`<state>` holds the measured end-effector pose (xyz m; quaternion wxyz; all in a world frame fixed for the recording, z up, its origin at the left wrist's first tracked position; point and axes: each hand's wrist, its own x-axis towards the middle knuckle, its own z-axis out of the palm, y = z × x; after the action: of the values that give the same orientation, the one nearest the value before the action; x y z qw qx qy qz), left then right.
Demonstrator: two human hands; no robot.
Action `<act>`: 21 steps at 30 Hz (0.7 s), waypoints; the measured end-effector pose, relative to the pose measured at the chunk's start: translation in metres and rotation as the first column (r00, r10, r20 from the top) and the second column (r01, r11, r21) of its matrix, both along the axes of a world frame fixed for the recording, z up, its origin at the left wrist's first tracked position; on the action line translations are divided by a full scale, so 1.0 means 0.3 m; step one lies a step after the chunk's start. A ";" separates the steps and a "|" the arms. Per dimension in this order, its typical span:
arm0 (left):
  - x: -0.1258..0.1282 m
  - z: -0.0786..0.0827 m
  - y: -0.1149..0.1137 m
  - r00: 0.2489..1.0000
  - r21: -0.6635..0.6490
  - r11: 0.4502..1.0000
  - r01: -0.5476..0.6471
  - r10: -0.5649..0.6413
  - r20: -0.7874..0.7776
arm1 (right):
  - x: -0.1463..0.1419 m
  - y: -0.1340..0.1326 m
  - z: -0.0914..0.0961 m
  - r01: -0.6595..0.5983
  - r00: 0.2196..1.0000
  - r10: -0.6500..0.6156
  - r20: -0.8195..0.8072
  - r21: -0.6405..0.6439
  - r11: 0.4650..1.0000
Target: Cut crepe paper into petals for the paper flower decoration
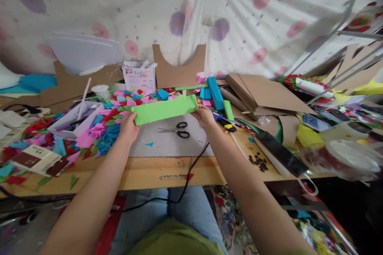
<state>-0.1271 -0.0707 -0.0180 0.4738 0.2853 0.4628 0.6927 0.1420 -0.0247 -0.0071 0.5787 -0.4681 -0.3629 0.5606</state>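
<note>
Head view: a person sits at a wooden bench [143, 173] covered with craft scraps.
Held thing: a long bright green folded paper strip [164, 110], lifted a little above a grey cutting mat [170, 145], its right end slightly higher.
Left hand [129, 127]: fingers closed on the left end of the strip.
Right hand [204, 116]: fingers closed on the right end.
Between the hands: black-handled metal scissors [176, 129] lie on the mat.
Left of the mat: a heap of pink, blue and red paper petals [110, 127].
Far right: a stack of brown cardboard sheets [263, 91].
Front edge: a thin black cable [194, 163] goes over the bench edge.
</note>
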 end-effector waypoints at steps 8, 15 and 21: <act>0.020 -0.012 -0.021 0.974 -0.125 0.991 0.041 -0.068 -0.217 | 0.017 0.044 0.003 0.293 0.905 -0.300 0.301 0.068 0.954; -0.015 -0.008 -0.045 0.940 -0.190 0.952 0.240 -0.277 -0.200 | 0.074 0.081 0.053 0.196 0.956 -0.203 0.213 0.053 0.979; -0.025 0.012 -0.051 0.935 -0.271 0.921 0.279 -0.325 -0.143 | 0.084 0.085 0.047 0.143 0.971 -0.141 0.193 0.002 0.990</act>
<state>-0.1347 -0.0861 -0.0143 0.5619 0.3555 0.5376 0.5185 0.1672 0.0007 0.0068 0.5767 -0.5484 -0.3795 0.4719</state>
